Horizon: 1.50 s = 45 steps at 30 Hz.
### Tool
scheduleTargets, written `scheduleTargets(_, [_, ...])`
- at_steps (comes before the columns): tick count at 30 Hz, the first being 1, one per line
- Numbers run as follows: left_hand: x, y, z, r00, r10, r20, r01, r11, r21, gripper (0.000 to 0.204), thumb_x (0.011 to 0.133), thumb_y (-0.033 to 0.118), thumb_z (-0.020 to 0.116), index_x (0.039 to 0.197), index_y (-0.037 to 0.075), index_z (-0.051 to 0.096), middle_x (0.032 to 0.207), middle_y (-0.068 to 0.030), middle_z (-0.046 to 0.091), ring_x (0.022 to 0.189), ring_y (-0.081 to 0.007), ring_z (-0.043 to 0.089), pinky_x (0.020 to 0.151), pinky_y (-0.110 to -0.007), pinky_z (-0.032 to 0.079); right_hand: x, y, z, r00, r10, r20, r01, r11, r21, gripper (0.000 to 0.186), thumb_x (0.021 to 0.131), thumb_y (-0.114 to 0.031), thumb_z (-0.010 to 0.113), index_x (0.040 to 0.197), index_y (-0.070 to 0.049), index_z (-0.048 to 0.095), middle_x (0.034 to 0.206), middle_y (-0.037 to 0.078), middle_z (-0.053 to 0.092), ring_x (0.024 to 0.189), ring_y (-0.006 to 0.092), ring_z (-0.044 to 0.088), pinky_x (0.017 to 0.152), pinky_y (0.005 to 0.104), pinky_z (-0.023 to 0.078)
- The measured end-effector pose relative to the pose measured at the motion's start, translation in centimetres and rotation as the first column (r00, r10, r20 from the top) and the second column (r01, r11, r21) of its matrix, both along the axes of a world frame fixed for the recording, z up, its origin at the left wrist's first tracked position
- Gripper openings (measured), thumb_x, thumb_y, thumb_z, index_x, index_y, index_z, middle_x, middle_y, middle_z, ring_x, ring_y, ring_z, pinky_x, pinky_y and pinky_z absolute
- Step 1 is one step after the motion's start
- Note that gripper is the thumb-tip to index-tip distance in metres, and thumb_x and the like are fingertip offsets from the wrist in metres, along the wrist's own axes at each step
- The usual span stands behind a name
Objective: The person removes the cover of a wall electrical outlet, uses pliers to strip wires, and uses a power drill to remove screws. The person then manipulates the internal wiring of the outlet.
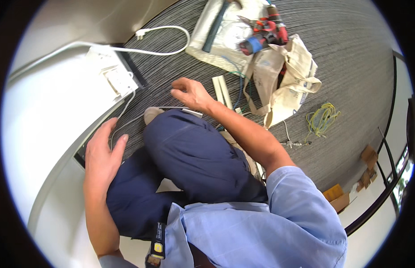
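My left hand (102,149) is held beside the white wall, fingers stretched and thumb apart, with nothing visible in it. Close to its fingertips, a thin white cable (125,107) hangs from a white socket box (114,81) low on the wall and loops onto the carpet. Above the floor, past my bent knee, is my right hand (192,94). Its fingers are loosely curled, with a gap to the thumb, and I see no object in them. Nearest to it are two white plastic strips (221,91) and a small white piece (192,113) by my knee.
A white plug cord (171,52) curves over the grey carpet. Farther out lie a hammer (215,27) on a clear-wrapped package (198,44), red power tools (270,30), a canvas bag (290,85) and a yellow-green wire coil (322,119). Cardboard pieces (339,198) rest at right.
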<state>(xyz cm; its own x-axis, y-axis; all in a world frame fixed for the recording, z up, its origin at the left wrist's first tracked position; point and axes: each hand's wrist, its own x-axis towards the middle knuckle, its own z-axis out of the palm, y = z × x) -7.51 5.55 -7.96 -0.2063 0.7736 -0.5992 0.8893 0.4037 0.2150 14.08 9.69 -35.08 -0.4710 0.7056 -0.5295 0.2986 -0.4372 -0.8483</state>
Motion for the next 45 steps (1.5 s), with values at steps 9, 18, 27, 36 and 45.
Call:
scheduleTargets(9, [-0.9,2.4,-3.7,0.889,-0.404,-0.217,0.453,0.847,0.278,0.059,0.086,0.013,0.081,0.136,-0.005,0.055,0.117,-0.0230,0.065,0.108,-0.0418,0.064,0.094,-0.047,0.052,17.8,13.2,0.4,0.623,-0.765,-0.165,0.662,0.404,0.631,0.032,0.105,-0.026,0.061,0.119,0.002,0.062,0.090,0.004,0.064,0.077,0.0134,0.058,0.071,0.0321,0.050])
scheduleTargets(18, [0.2,3.8,-6.5,0.823,-0.399,-0.405,0.497,0.851,0.171,0.073,0.078,0.015,0.087,0.142,0.001,0.054,0.136,-0.0218,0.059,0.120,-0.0401,0.059,0.102,-0.049,0.049,41.9,28.7,-12.5,0.195,-0.390,0.900,0.006,0.918,0.396,0.121,0.079,-0.089,0.060,0.147,0.010,0.052,0.151,0.032,0.053,0.144,0.0453,0.049,0.121,0.0483,0.037])
scheduleTargets(27, [0.0,9.3,-11.7,0.681,-0.478,-0.555,0.512,0.852,-0.105,0.101,0.069,0.027,0.094,0.156,0.007,0.046,0.152,-0.0216,0.051,0.132,-0.0410,0.052,0.110,-0.051,0.043,42.7,26.9,-17.0,0.179,-0.593,0.785,-0.048,0.792,0.609,0.139,0.066,-0.099,0.061,0.166,-0.007,0.030,0.170,0.035,0.016,0.161,0.0477,0.006,0.125,0.0705,0.006])
scheduleTargets(36, [-0.5,10.4,-11.4,0.628,-0.578,-0.521,0.535,0.807,-0.250,0.094,0.074,0.024,0.092,0.153,0.001,0.048,0.154,-0.0172,0.054,0.126,-0.0402,0.054,0.105,-0.049,0.045,41.1,26.1,-16.3,0.124,-0.684,0.719,-0.041,0.720,0.692,0.120,0.079,-0.095,0.053,0.162,-0.010,0.040,0.169,0.026,0.027,0.160,0.0401,0.017,0.127,0.0654,0.011])
scheduleTargets(45, [-1.2,9.9,-10.8,0.654,-0.574,-0.492,0.578,0.799,-0.164,0.083,0.074,0.020,0.090,0.147,-0.001,0.055,0.148,-0.0164,0.057,0.128,-0.0384,0.054,0.108,-0.049,0.043,41.0,26.0,-16.0,0.130,-0.676,0.725,-0.020,0.730,0.684,0.118,0.080,-0.094,0.053,0.162,-0.010,0.040,0.169,0.024,0.027,0.161,0.0386,0.016,0.127,0.0648,0.012])
